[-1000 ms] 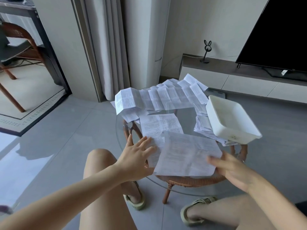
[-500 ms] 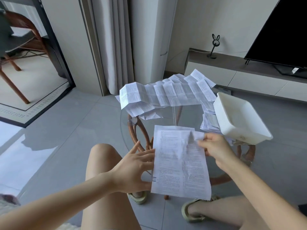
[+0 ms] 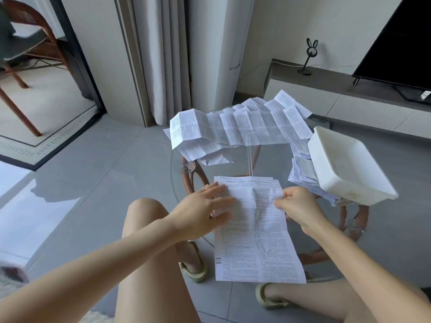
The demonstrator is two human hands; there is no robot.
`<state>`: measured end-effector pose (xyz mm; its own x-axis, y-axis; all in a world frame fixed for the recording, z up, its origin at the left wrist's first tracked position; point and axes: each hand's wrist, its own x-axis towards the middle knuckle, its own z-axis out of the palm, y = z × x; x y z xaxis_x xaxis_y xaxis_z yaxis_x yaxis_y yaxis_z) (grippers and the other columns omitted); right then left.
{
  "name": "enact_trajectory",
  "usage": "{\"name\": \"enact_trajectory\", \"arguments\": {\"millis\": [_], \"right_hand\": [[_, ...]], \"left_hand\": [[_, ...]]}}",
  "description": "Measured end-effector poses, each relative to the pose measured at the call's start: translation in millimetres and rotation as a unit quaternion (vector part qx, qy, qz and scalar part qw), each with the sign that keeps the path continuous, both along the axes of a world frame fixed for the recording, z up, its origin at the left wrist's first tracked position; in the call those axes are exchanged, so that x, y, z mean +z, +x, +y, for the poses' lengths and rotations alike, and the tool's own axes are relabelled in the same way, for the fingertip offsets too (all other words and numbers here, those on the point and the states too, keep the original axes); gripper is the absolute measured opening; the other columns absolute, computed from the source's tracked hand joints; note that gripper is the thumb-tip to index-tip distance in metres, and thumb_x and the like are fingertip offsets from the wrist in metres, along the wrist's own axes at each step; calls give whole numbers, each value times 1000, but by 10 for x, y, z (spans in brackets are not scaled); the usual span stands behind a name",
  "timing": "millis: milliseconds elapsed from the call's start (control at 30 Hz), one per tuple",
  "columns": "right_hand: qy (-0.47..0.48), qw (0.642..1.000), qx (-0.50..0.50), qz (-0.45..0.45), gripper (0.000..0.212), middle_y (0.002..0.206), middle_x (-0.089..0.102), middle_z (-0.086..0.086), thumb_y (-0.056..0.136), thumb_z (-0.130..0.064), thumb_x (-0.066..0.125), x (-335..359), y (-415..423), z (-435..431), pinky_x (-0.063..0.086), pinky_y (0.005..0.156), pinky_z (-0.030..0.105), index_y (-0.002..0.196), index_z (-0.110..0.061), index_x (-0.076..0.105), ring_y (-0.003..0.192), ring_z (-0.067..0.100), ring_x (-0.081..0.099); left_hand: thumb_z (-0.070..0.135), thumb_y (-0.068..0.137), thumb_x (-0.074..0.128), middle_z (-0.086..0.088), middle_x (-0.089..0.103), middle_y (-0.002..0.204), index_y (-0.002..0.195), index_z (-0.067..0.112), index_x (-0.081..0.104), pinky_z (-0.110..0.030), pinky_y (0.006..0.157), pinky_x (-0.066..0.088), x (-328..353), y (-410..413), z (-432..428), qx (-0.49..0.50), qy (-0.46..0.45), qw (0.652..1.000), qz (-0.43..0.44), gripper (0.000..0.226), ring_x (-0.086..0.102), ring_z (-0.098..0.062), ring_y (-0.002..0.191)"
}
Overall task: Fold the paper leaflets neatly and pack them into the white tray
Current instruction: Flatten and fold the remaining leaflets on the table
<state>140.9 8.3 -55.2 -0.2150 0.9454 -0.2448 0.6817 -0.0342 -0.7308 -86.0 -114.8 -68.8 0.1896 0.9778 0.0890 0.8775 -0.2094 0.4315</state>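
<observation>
Printed leaflet [image 3: 254,231] overhangs the near edge of the glass bench [image 3: 268,159] — left hand [image 3: 200,213] flat on its left side, fingers spread; right hand [image 3: 299,206] fingers pinching its right edge. White tray [image 3: 349,183] sits tilted on loose leaflets [image 3: 300,173] at right.

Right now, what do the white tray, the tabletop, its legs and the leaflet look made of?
White tray: probably plastic, smooth, faintly glossy, moulded rounded rim. Tabletop: clear glass; the floor shows through. Legs: seemingly rattan or cane, brown, with wound ribbing. Leaflet: thin matte printed paper, with fold creases.
</observation>
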Motion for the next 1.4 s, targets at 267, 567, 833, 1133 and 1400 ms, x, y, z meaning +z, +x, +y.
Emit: {"name": "enact_trajectory", "arguments": {"millis": [267,567,833,1133,1400], "right_hand": [[105,994,14,-41,49,48,25,1,84,-19,69,38,-129,-33,18,53,31,50,-8,35,50,18,24],[123,986,60,-90,63,48,12,-5,81,-20,73,93,-176,-23,9,52,33,49,-19,19,51,17,14],[121,985,49,-110,65,47,10,-5,81,-23,73,133,-221,-48,9,52,33,48,-20,18,49,16,13],[113,986,42,-120,64,46,13,-4,81,-24,73,144,-248,-64,9,51,32,48,-19,19,48,16,14],[120,981,35,-149,59,48,17,-1,83,-26,70,140,-270,-78,13,48,32,50,-18,21,47,17,19]], "left_hand": [[49,94,39,-18,43,145,131,24,59,-47,112,29,-185,3,-72,-27,90,991,97,49,36,-34,138],[45,101,33,-14,39,149,139,19,51,-48,115,27,-253,12,-115,-42,97,993,55,50,30,-31,141],[41,100,37,-15,40,148,137,17,53,-46,116,23,-273,13,-119,-40,97,992,67,47,32,-32,140],[41,99,38,-15,40,148,137,17,53,-47,115,26,-285,11,-117,-36,97,992,70,47,32,-32,140],[38,96,44,-16,45,145,133,16,57,-45,115,27,-263,39,-124,-28,88,994,62,45,38,-33,137]]}}
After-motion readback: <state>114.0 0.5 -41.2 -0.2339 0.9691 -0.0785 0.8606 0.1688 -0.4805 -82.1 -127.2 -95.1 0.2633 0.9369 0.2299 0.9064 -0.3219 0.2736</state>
